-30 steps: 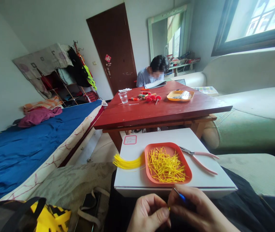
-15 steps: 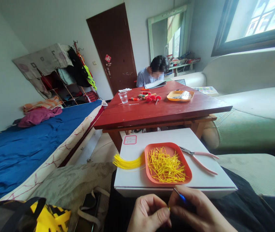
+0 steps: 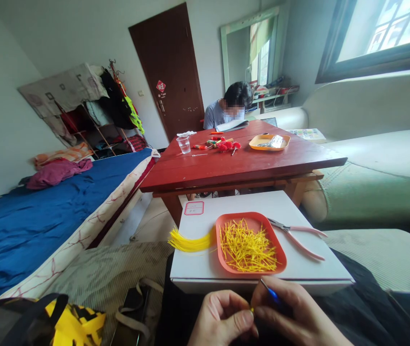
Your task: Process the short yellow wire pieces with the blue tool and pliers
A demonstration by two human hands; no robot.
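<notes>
At the bottom centre, my left hand (image 3: pixel 224 319) pinches a tiny yellow piece (image 3: pixel 252 310) between thumb and forefinger, most of it hidden. My right hand (image 3: pixel 291 310) touches it from the other side, fingers closed around a slim tool with a blue handle and a thin metal shaft (image 3: pixel 270 291); its working end is not clear. Just beyond both hands, an orange-red tray (image 3: pixel 280 257) full of short yellow strands (image 3: pixel 246 245) rests on a white box (image 3: pixel 205 269). Left of the tray lies a bundle of longer yellow strands (image 3: pixel 192 240); on its right are pink-handled pliers (image 3: pixel 300 235).
Behind the box stands a red table (image 3: pixel 190 168) with a plastic cup (image 3: pixel 183 144), red fluffy items (image 3: pixel 226 146) and a yellow tray (image 3: pixel 287 143). A person (image 3: pixel 226 108) sits at its far side. A blue bed (image 3: pixel 93 192) is left, a sofa (image 3: pixel 381 178) right.
Both hands stay almost in place, still pressed together around the tiny yellow piece. The camera view shifts very slightly; nothing else visibly moves.
</notes>
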